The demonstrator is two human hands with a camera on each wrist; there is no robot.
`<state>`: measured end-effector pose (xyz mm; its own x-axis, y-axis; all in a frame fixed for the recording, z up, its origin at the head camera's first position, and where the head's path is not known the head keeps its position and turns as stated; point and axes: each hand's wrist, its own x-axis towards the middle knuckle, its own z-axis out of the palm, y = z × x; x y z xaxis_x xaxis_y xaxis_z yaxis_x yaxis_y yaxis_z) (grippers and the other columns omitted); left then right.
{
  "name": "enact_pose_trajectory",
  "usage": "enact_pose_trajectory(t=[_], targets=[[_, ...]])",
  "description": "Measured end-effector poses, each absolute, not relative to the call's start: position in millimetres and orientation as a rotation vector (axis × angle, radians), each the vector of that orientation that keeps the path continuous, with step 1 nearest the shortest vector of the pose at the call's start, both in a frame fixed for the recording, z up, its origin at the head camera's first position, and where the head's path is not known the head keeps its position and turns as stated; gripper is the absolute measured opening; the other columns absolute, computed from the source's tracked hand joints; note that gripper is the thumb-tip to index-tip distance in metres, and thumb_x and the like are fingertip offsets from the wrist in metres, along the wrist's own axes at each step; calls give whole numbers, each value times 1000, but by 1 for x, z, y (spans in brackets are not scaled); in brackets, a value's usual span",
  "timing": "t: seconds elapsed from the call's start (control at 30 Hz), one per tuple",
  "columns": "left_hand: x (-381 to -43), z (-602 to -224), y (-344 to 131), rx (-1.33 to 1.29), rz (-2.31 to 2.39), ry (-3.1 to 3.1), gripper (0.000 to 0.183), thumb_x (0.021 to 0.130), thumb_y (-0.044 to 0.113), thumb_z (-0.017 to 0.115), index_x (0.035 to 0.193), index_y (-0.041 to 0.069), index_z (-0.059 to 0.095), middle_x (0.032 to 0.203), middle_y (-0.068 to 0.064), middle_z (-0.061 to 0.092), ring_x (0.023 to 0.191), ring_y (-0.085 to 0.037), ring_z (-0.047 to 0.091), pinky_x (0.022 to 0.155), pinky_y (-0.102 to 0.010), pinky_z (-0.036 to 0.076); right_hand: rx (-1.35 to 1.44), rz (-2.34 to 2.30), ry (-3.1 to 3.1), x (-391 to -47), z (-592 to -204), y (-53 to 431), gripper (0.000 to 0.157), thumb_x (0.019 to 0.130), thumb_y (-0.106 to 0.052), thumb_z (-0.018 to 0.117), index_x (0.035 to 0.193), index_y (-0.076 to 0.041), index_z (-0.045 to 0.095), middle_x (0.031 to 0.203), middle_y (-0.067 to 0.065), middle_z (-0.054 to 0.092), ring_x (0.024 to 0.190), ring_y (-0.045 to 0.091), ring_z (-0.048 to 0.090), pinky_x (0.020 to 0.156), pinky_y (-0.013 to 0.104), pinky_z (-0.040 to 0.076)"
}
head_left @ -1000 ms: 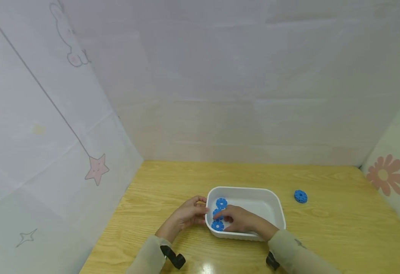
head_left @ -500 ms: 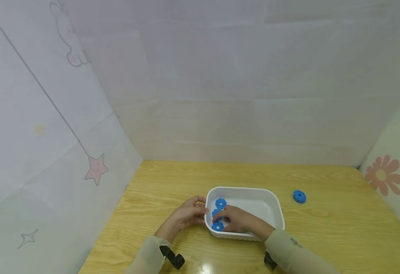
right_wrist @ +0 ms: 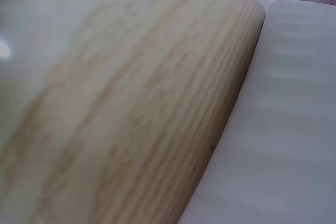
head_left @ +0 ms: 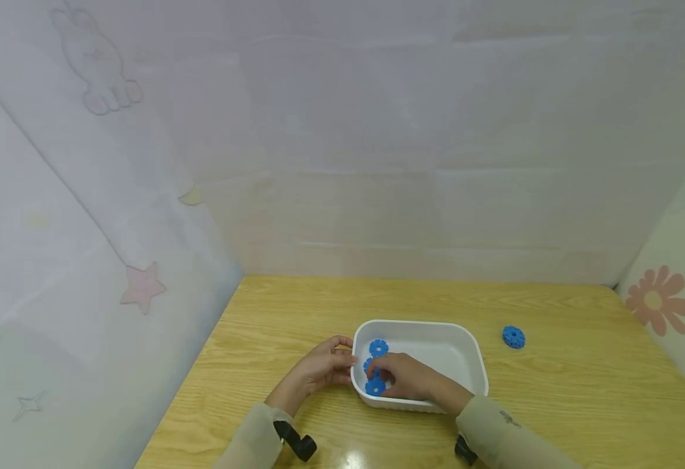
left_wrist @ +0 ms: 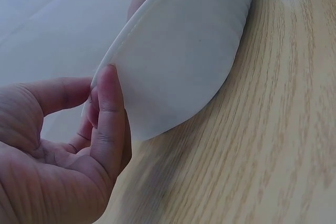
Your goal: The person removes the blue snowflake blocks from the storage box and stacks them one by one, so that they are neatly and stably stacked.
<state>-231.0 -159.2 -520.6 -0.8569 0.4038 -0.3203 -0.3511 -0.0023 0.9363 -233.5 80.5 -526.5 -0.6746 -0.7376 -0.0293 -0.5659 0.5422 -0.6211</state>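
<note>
White tray sits upright on the wood-grain counter. Contents: three blue notched discs in a row along its left end. Far disc lies flat, in plain sight; middle disc is partly covered by your right hand; near disc is by your right thumb, close to the near wall. The rest of the tray floor in view is bare.

Your left hand pinches the left rim; the left wrist view shows the fingers on both sides of the wall. Your right hand reaches over the near wall into the tray, fingers bent at the middle and near discs; cannot tell whether they grip one. Outside the tray, well apart to its right, blue discs lie stacked on the counter.
</note>
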Motion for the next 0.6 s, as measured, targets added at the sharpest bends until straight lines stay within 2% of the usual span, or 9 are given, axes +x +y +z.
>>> enact_pose_trajectory(t=[0.27,0.6], targets=[[-232,-524,-159,73,1934,1764,42,94,1,65,131,-3,45,100,-8,68,78,-15,69,67,-30,61,-1131,-885,2487,-233,-528,82,30,84,-16,83,111,-13,69,85,-4,61,75,7,53,67,18,45],[-232,-525,-159,79,1946,1753,39,95,1,64,129,-3,45,99,-6,66,76,-14,68,65,-28,61,-1097,-888,2527,-234,-530,82,32,82,-20,84,110,-14,71,87,-9,59,78,4,51,69,19,45]])
